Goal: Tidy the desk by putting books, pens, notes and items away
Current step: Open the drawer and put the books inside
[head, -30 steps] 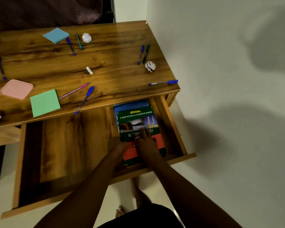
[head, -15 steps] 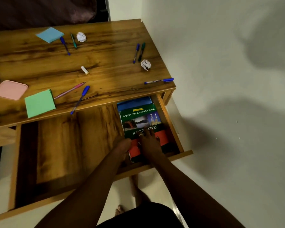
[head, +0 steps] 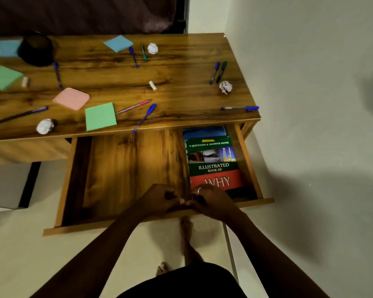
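Observation:
The desk drawer (head: 125,168) stands pulled out. At its right end a green and red "Illustrated Book of Why" (head: 213,164) lies flat on a blue book (head: 205,132). My left hand (head: 159,198) and my right hand (head: 213,202) sit together at the drawer's front rail, just below the book's near edge. Their fingers are curled and touching, with nothing visible in them. On the desktop (head: 181,100) lie a green note pad (head: 100,116), a pink pad (head: 71,98), a pink pen (head: 134,106) and a blue pen (head: 144,118).
More pens lie scattered: one by the right edge (head: 239,108), a pair (head: 218,72), two at the back (head: 138,54). Crumpled paper balls (head: 45,126) (head: 225,87) (head: 153,48), blue notes (head: 118,43) and a dark cup (head: 36,49) are also there. A wall runs along the right.
Both hands have slid back off the book's cover to the drawer's front rail, leaving the title uncovered. The view has swung left, showing more of the desktop.

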